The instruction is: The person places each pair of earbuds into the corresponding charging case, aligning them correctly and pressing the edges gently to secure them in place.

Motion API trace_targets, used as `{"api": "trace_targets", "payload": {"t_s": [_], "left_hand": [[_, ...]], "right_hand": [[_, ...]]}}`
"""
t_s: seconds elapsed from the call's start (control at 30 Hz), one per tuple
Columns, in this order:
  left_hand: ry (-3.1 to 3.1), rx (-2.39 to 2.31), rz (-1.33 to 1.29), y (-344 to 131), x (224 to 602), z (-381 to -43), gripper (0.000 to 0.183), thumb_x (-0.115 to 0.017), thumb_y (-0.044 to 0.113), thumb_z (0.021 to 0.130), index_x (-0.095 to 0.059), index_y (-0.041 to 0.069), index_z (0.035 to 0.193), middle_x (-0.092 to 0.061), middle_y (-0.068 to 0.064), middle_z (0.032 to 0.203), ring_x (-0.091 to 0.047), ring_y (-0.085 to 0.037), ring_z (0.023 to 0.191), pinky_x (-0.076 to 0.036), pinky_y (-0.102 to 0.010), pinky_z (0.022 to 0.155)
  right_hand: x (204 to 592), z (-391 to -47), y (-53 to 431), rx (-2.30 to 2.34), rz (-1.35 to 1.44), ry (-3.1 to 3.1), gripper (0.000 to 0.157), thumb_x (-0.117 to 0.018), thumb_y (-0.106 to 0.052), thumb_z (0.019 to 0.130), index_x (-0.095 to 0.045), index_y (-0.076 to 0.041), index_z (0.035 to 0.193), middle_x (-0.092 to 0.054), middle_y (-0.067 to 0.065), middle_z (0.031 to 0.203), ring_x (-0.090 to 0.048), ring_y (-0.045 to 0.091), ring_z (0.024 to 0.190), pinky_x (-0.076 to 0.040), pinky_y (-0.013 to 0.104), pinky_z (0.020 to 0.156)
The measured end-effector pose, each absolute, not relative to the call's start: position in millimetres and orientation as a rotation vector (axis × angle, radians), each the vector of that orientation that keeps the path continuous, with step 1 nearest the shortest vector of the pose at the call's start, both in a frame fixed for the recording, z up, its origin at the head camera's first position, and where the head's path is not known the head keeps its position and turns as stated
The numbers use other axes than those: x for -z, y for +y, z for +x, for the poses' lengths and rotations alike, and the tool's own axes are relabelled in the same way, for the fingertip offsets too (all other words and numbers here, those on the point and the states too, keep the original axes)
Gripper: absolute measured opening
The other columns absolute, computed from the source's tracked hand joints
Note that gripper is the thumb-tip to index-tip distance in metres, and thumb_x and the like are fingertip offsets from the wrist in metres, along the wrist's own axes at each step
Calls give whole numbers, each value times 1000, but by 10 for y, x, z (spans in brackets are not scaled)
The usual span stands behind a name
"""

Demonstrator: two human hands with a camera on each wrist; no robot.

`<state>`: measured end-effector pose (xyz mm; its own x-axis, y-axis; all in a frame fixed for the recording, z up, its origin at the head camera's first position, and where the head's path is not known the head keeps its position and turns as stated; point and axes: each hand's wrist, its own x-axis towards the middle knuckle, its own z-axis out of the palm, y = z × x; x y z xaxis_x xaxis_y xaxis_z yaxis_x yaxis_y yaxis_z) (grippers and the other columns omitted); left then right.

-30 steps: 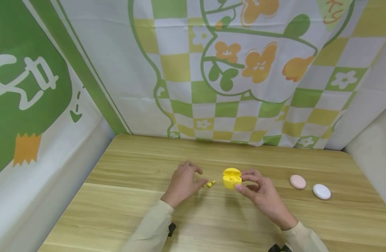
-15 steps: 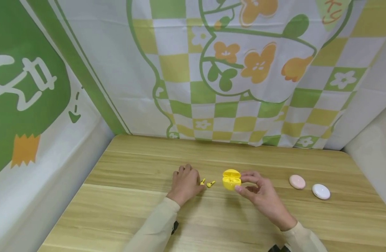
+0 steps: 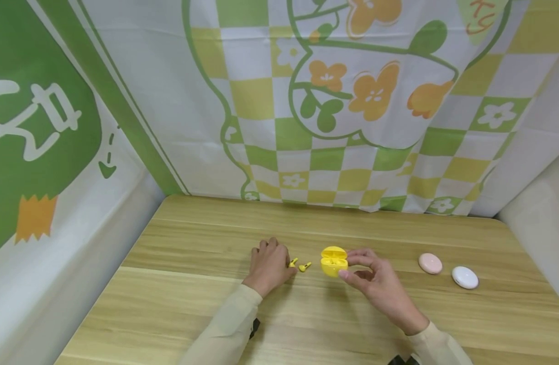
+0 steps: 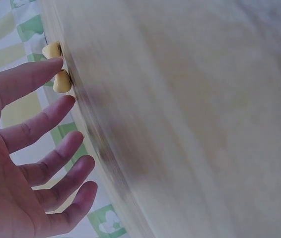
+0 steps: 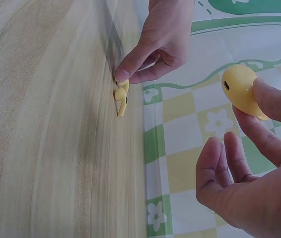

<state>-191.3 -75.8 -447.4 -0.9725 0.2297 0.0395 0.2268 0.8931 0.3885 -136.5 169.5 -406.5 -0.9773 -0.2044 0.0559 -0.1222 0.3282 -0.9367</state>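
A yellow earbud case (image 3: 334,264), its lid up and its slots facing the head camera, is raised above the wooden table (image 3: 179,314). My right hand (image 3: 382,286) pinches its right side between thumb and fingers. In the right wrist view, the case's rounded bottom (image 5: 241,89) shows a small dark port. Two yellow earbuds lie on the table left of the case. My left hand (image 3: 269,268) is at the left earbud (image 3: 293,262), its thumb and index finger spread on either side of it. Beside that lies the right earbud (image 3: 305,266), untouched.
A pink round case (image 3: 430,263) and a white round case (image 3: 465,278) lie on the table to the right of my right hand. A patterned green, white and yellow cloth (image 3: 325,167) hangs behind the table's far edge.
My left hand has turned and settled lower around the left earbud, which now shows more fully. My right hand still holds the case, which has shifted slightly left and down.
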Motion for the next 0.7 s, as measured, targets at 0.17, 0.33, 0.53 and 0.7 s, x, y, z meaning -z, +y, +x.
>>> {"api": "trace_targets", "payload": {"t_s": [0.17,0.33,0.53,0.7], "left_hand": [[3038,-636,360,-758,4470,-1913,26,-88,28,80,-68,15,72,-55,-4,88,-48,-27,84,-40,-45,74],[3001,-688,339,-769,4477,-1925,22,-89,26,78,-71,13,79,-56,-4,91,-49,-27,88,-40,-45,76],[2943,-803,328,-821,4491,-1952,24,-90,27,77,-76,12,90,-61,-7,101,-52,-32,99,-41,-49,83],[2921,-845,366,-859,4497,-1969,26,-90,27,76,-78,13,95,-63,-11,110,-53,-37,106,-42,-56,87]], "right_hand": [[4075,-1357,1694,1743,-310,2497,18,-76,-9,92,-75,-3,109,-58,13,127,-52,31,121,-53,39,93],[4078,-1352,1693,1747,-313,2489,18,-75,-9,92,-75,-3,109,-58,13,127,-51,31,122,-52,37,93],[4069,-1349,1688,1758,-315,2485,18,-75,-8,92,-75,-2,109,-58,13,127,-51,30,121,-52,33,92],[4076,-1349,1685,1752,-310,2487,19,-76,-7,91,-75,-2,110,-58,13,127,-51,30,121,-53,33,92]]}}
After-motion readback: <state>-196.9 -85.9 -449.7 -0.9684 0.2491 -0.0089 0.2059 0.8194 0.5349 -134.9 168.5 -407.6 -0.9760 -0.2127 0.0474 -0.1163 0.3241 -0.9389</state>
